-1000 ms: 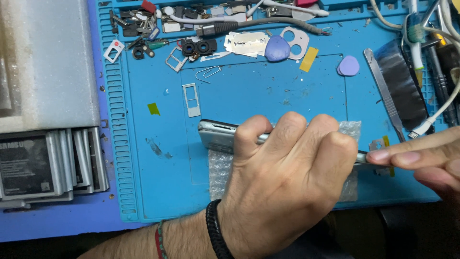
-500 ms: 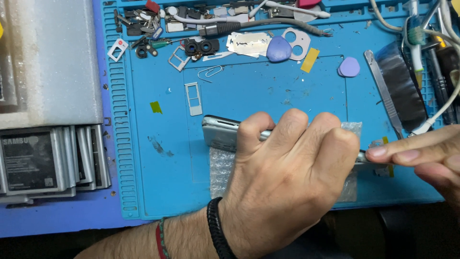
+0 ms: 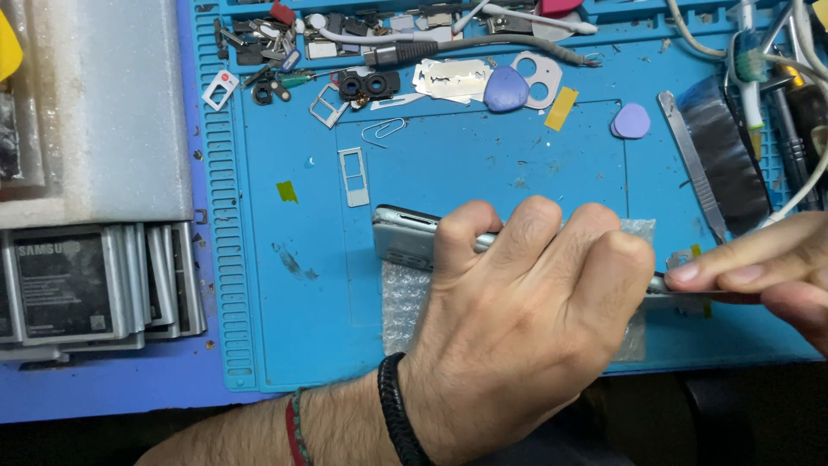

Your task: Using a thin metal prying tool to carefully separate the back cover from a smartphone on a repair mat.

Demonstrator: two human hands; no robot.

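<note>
Your left hand (image 3: 526, 336) sits in the lower middle of the frame, fingers curled down tight over a silver phone (image 3: 405, 237), pinning it on its edge. Only the phone's left end pokes out from under your knuckles. It rests on a scrap of clear bubble wrap (image 3: 405, 302), which lies on the blue repair mat (image 3: 285, 328) that covers the tabletop.

Your right hand (image 3: 768, 267) comes in from the right edge, fingers pinched closed on a thin metal blade (image 3: 681, 293) that lies flat and points left toward the phone's right end. The tip disappears behind your left hand, so I can't tell whether it actually touches the phone.

Around you: a small SIM tray (image 3: 354, 177) lies just above the phone's left end, with a paper clip (image 3: 383, 129) a bit higher. Two lilac picks are up top, one near the middle (image 3: 504, 89) and one further right (image 3: 631, 121), with a yellow tape strip (image 3: 561, 108) between them. Metal tweezers (image 3: 690, 164) lie at a slant on the right, just beside a dark brush (image 3: 733, 164). The upper left of the mat is littered with small parts, including a dual camera module (image 3: 366, 85). At the left edge of the frame, off the mat, a row of grey phone batteries (image 3: 103, 285) stands below a white foam block (image 3: 112, 103).
</note>
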